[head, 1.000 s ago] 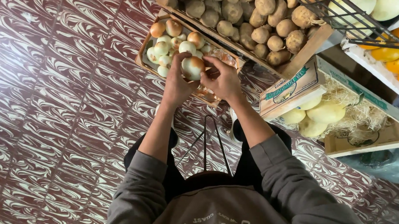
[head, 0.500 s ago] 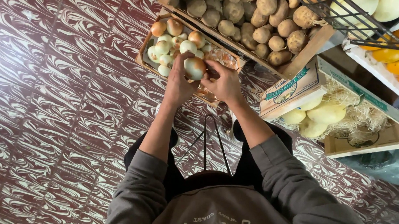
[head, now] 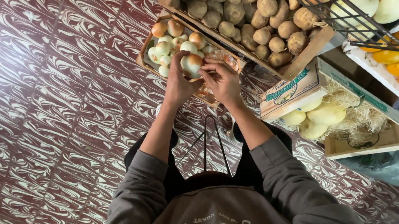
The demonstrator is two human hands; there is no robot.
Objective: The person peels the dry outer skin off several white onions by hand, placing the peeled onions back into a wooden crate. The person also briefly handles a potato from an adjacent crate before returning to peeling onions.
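Papery-skinned onion (head: 192, 64) sits gripped in the left hand (head: 179, 82) above the onion crate (head: 144, 56) while the right hand (head: 221, 79) pinches loose skin, best peeled gently.

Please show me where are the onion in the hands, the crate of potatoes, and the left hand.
onion (head: 193, 64), head view, its pale front.
crate of potatoes (head: 311, 48), head view, wooden corner wall.
left hand (head: 177, 82), head view, its back.
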